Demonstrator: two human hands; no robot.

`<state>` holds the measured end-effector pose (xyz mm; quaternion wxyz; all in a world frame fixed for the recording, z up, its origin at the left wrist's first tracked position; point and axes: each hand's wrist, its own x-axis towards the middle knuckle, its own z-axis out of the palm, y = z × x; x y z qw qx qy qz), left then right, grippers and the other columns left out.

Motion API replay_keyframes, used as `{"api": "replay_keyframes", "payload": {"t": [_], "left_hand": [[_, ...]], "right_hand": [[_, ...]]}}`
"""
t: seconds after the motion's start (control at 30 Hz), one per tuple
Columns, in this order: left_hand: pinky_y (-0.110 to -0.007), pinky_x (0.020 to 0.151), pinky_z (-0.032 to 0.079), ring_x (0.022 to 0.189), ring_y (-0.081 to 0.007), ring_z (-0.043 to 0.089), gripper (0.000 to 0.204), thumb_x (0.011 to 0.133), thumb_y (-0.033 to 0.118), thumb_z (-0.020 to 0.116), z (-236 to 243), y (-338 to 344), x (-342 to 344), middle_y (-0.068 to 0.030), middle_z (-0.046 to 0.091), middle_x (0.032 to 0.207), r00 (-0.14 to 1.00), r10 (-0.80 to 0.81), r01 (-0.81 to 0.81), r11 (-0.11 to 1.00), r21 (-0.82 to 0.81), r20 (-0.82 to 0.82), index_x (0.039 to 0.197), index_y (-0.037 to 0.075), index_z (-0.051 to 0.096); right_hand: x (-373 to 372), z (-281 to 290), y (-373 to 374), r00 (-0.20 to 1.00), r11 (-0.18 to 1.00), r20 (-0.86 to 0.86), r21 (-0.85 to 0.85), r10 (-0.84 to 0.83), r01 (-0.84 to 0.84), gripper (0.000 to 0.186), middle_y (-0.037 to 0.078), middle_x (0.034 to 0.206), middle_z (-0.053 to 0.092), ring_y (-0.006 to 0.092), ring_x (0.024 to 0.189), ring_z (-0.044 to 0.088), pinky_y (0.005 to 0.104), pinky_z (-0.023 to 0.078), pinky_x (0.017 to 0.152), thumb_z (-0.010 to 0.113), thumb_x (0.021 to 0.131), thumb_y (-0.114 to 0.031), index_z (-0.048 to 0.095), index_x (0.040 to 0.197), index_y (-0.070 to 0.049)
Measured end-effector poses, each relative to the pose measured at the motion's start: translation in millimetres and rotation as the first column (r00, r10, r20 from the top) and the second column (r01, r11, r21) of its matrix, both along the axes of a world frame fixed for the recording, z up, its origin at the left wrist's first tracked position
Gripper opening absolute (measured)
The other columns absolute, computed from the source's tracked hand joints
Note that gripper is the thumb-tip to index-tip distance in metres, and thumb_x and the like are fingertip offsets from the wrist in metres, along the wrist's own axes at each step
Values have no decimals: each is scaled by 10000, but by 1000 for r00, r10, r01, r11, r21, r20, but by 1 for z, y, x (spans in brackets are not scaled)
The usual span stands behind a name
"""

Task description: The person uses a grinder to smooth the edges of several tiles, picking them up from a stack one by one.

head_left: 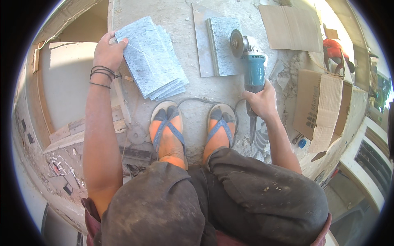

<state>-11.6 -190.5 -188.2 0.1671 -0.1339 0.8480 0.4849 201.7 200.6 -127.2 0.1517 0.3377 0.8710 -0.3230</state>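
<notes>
My left hand point(110, 49) is closed on the far left corner of the top tile in a fanned stack of grey speckled tiles point(150, 61). A pale line runs diagonally across that top tile. My right hand point(262, 99) grips the rear of a teal angle grinder point(255, 69), fingers wrapped round its body. The grinder's disc point(237, 43) stands over the right side of a second tile stack point(221, 45); whether it touches cannot be made out. Beneath this stack lies a thin grey sheet point(202, 41).
A black cord point(193, 99) runs behind my sandalled feet's toes. Flat cardboard point(290, 28) lies at the far right, with a cardboard box point(308, 98) nearer. Beyond it a person in orange point(334, 51) bends down. Rubble point(281, 76) lies beside the grinder, and a wooden-framed opening point(65, 86) at left.
</notes>
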Motion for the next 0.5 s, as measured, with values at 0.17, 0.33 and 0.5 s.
{"api": "replay_keyframes", "payload": {"t": [0.17, 0.33, 0.5], "left_hand": [[-371, 974, 553, 1041, -270, 755, 596, 918, 345, 783, 1, -3, -2, -175, 793, 1098, 993, -118, 113, 974, -195, -17, 1387, 1, 654], [-300, 731, 569, 795, -166, 737, 681, 920, 334, 814, 4, -5, -5, -121, 770, 922, 975, -213, 180, 925, -334, -64, 1445, -41, 594], [-329, 828, 567, 862, -189, 746, 737, 887, 410, 833, 4, -4, -8, -139, 778, 943, 963, -265, 226, 881, -415, -39, 1423, -45, 612]], "right_hand": [[22, 13, -6, 996, 998, 73, -42, -42, 45, 499, 171, 938, 738, 293, 881, 725, 420, 563, 841, 771, 712, -211, 647, 1128, 36], [40, 10, -6, 999, 999, 45, -38, -24, 26, 503, 172, 917, 732, 299, 839, 722, 425, 569, 825, 771, 713, -215, 642, 1128, 39], [26, 0, 2, 999, 997, 26, -63, -31, 32, 510, 177, 916, 732, 294, 828, 723, 421, 570, 814, 777, 706, -219, 645, 1124, 41]]}}
